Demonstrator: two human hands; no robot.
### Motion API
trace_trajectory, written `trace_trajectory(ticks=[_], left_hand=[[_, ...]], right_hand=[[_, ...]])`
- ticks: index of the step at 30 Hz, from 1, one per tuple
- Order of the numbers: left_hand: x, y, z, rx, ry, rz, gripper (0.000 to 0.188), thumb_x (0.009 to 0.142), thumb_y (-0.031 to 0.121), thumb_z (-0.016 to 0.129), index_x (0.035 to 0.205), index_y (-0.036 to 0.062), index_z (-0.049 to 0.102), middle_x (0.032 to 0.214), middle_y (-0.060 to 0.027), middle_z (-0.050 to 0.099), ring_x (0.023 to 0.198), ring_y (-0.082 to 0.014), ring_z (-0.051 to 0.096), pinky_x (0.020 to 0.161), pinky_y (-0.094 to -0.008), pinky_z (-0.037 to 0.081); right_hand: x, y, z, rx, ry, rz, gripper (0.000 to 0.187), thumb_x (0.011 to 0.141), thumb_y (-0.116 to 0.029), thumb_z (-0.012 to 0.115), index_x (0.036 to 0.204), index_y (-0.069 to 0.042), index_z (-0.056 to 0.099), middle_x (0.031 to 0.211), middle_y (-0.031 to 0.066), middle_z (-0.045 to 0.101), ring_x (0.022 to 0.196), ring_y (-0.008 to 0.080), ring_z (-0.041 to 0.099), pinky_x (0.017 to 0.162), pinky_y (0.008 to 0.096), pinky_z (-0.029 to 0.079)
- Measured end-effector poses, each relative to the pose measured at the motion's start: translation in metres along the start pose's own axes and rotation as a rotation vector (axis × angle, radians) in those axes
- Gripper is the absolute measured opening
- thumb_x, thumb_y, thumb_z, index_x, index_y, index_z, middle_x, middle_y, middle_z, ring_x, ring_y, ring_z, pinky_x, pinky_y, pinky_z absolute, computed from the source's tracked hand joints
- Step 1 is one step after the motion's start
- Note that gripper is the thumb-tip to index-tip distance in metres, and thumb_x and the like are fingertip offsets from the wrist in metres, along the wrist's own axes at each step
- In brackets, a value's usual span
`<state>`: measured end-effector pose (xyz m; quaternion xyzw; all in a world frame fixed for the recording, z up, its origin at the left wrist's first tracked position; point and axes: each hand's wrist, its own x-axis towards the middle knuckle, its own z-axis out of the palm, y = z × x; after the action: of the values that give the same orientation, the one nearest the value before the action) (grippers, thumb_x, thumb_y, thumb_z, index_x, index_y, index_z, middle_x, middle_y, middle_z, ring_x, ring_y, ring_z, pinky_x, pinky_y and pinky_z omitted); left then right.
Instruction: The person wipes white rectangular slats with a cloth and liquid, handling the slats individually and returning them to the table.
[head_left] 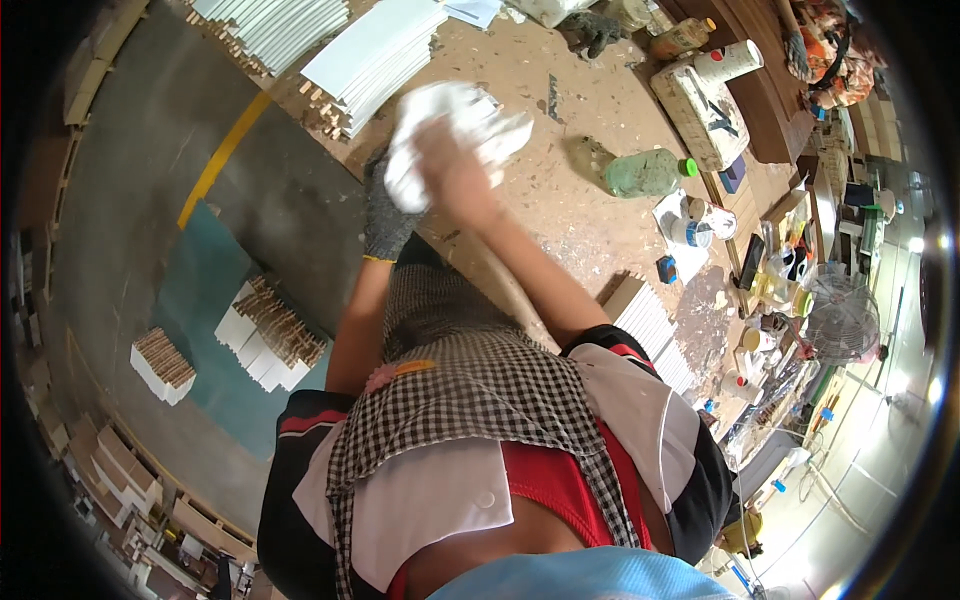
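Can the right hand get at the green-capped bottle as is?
Probably yes. Nothing stands on the table between the right hand and the green-capped bottle. But that hand, blurred, is on the white cloth, so it may need to let go first.

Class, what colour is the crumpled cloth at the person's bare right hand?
White; the cloth shows best in the head view, though slightly blurred.
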<state>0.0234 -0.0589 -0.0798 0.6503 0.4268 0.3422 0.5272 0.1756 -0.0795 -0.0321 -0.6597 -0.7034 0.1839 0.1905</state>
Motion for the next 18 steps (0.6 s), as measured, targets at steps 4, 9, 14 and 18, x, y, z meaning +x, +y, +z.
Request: trace_trajectory(ticks=[4,9,14,18], left_hand=[[-0.012,0.009,0.001,-0.043,0.117,-0.011,0.067,0.079,0.011,0.084,0.136,0.0015,0.051,0.136,-0.0152,0.055,0.123,-0.0256,0.057,0.099,-0.0400,0.051],[-0.019,0.025,0.001,-0.211,0.159,0.047,0.078,0.075,0.011,0.089,0.139,0.0011,0.045,0.124,-0.0139,0.057,0.113,-0.0244,0.060,0.089,-0.0364,0.057],[-0.022,0.052,-0.015,-0.364,0.257,0.061,0.068,0.082,0.018,0.087,0.135,0.0011,0.049,0.115,-0.0088,0.060,0.104,-0.0187,0.061,0.085,-0.0319,0.056],[-0.009,0.060,-0.004,-0.330,0.366,-0.191,0.063,0.085,0.015,0.083,0.136,-0.0006,0.050,0.118,-0.0092,0.062,0.105,-0.0189,0.061,0.089,-0.0327,0.055]], right_hand=[[0.004,0.040,-0.004,-0.102,0.280,-0.177,0.013,0.090,-0.010,0.062,0.101,-0.008,0.070,0.123,0.0131,0.066,0.096,0.0310,0.067,0.071,0.0402,0.057],[0.020,0.179,-0.064,0.224,0.368,0.495,0.038,0.100,-0.033,0.055,0.114,-0.002,0.071,0.099,0.0250,0.073,0.097,0.0388,0.070,0.087,0.0467,0.052],[-0.014,0.148,-0.082,1.100,0.634,0.672,0.045,0.104,-0.035,0.055,0.119,0.005,0.067,0.106,0.0088,0.072,0.096,0.0224,0.067,0.081,0.0351,0.052],[-0.018,0.116,-0.086,1.638,0.777,0.668,0.041,0.104,-0.033,0.057,0.123,0.002,0.064,0.112,0.0090,0.071,0.097,0.0217,0.068,0.081,0.0359,0.056]])
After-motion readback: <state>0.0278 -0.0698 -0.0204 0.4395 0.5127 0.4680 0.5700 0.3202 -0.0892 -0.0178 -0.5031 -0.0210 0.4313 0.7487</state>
